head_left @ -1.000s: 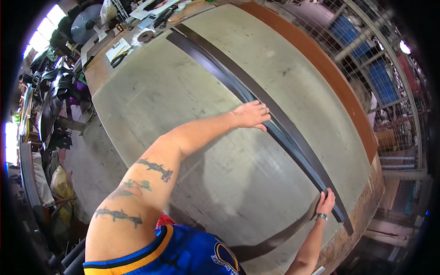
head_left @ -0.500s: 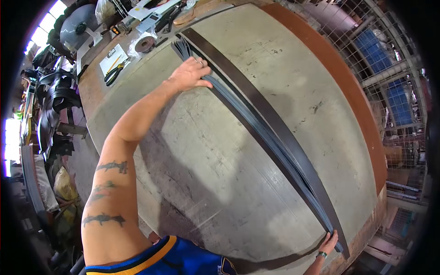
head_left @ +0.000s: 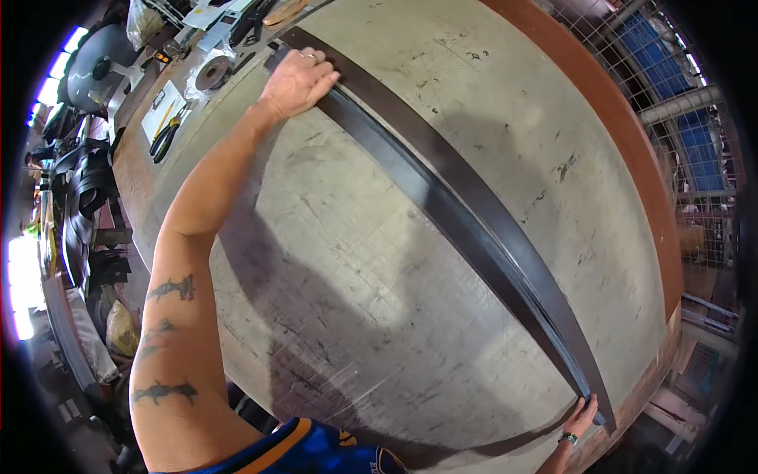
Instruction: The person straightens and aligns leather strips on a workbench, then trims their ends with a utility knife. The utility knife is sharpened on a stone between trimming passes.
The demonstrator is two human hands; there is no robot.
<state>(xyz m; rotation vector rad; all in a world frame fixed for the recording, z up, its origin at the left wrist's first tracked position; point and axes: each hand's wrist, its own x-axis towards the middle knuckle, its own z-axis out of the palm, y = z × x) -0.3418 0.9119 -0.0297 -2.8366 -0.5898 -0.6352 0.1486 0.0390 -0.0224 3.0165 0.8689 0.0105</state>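
Observation:
A bundle of long, thin dark strips [head_left: 426, 193], rubber-like, runs diagonally across the worktable. My left hand [head_left: 300, 83] is closed over the bundle close to its far end, thumb on the near side. At the near right end, my right hand [head_left: 582, 416] has its fingers closed on the same bundle; part of this hand's grip is hidden. Alongside the bundle, on its far side, a separate dark flat strip [head_left: 489, 209] lies on the table. The two almost meet at both ends.
The grey worktable top [head_left: 355, 276] is scuffed. A brown strip [head_left: 624, 142] borders its far edge, with wire mesh [head_left: 699, 150] beyond. At the far left are pliers [head_left: 165, 140], a clipboard [head_left: 162, 107], a tape roll [head_left: 213, 73] and other tools.
My left hand has slid along the strips toward their far end. The loose, fanned strip ends there now sit together under my hand. My right hand stays at the near end.

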